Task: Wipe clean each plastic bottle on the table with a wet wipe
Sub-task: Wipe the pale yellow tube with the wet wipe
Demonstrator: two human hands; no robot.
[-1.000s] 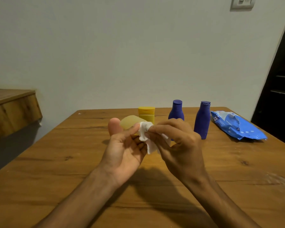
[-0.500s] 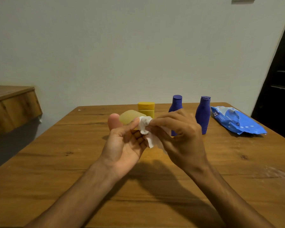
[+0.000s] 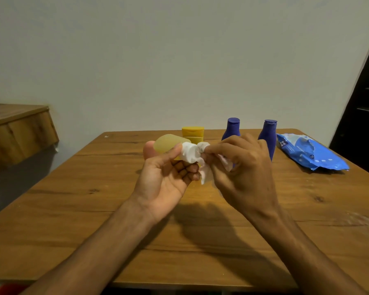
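Head view, looking forward and down across a wooden table (image 3: 90, 209). The left hand (image 3: 164, 179) is holding a pale yellow translucent bottle (image 3: 169, 143) in the air above the middle of the table. Its palm is facing the camera, with the fingers curling round the bottle's body and the thumb lying across its near side. The bottle is lying roughly sideways in this grip with its rounded end pointing left. Its other end is hidden under a white wet wipe (image 3: 192, 154).

The right hand (image 3: 243, 167) is pinching the bunched wipe between thumb and bent fingertips. It is pressing the wipe against the bottle just beside the tip of the left thumb, and a loose tail of the wipe is hanging below the two hands.

Three more bottles are standing upright near the far edge of the table. A yellow bottle (image 3: 192, 134) with a flat cap is showing directly behind the held one. To its right are the left blue bottle (image 3: 232, 128), partly covered by the right hand, and the right blue bottle (image 3: 269, 137). A blue wipes pack (image 3: 307, 156) is lying at the far right of the table, near the right blue bottle. A wooden ledge (image 3: 19, 128) is projecting from the wall at the left.
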